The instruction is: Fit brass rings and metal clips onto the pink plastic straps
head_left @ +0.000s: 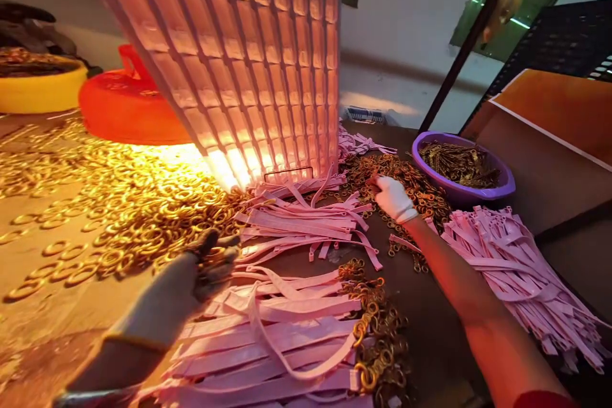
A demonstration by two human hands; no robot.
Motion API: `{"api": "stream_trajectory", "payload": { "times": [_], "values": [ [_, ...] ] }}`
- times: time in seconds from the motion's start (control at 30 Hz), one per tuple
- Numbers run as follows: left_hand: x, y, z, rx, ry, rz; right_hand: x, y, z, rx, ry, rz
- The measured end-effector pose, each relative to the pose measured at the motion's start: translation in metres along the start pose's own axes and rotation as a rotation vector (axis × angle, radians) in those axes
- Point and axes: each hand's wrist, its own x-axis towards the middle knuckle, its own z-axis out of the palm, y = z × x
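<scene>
My left hand (pixel 203 271), in a white glove with the fingertips bare and dark, is at the right edge of a heap of gold rings (pixel 157 223). Its fingers are curled, with gold rings showing between them. Below it lie pink straps (pixel 296 319) in a layered row, metal clasps (pixel 377 344) at their right ends. My right hand (pixel 394 197), also white-gloved, reaches forward into a pile of loose brass-coloured clasps (pixel 373 169). Its fingers are pinched together at the pile; what they hold is too small to make out.
A tall translucent ribbed panel (pixel 268 64) stands at the back, a bright glow near its foot. Left of it are a red plastic lid or basin (pixel 134 108) and a yellow tub (pixel 43 89). A purple basin (pixel 488 194) of metal parts and a strap bundle (pixel 521 274) lie right.
</scene>
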Motion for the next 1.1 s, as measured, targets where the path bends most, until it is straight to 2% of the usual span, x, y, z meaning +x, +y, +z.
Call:
{"api": "stream_trajectory", "payload": {
  "times": [0.1,0.2,0.33,0.47,0.6,0.7,0.8,0.87,0.97,1.1],
  "values": [
    [-0.004,-0.026,0.005,0.027,-0.127,-0.089,-0.011,0.049,0.036,-0.125,-0.120,0.049],
    [-0.003,-0.047,0.016,-0.036,-0.295,-0.180,-0.022,0.075,0.062,-0.200,-0.179,-0.005],
    [-0.005,-0.070,0.029,0.032,-0.294,-0.234,-0.022,0.089,0.075,-0.218,-0.211,-0.056],
    [-0.019,-0.083,0.040,0.080,-0.248,-0.183,-0.022,0.090,0.073,-0.182,-0.185,-0.010],
    [-0.034,-0.090,0.055,0.241,-0.224,-0.030,-0.044,0.063,0.067,-0.077,-0.110,0.051],
    [-0.042,-0.093,0.062,0.380,-0.280,0.036,-0.075,0.024,0.062,0.103,-0.077,-0.048],
    [-0.046,-0.086,0.059,0.263,-0.267,-0.041,-0.105,-0.010,0.054,0.539,-0.003,-0.203],
    [-0.047,-0.076,0.051,0.127,-0.248,-0.043,-0.116,-0.026,0.048,0.764,0.006,-0.234],
    [-0.047,-0.060,0.036,0.013,-0.225,0.029,-0.114,-0.046,0.037,0.806,-0.129,-0.251],
    [-0.047,-0.061,0.020,-0.002,-0.204,-0.030,-0.083,-0.082,0.029,0.525,-0.409,-0.236]
  ]
}}
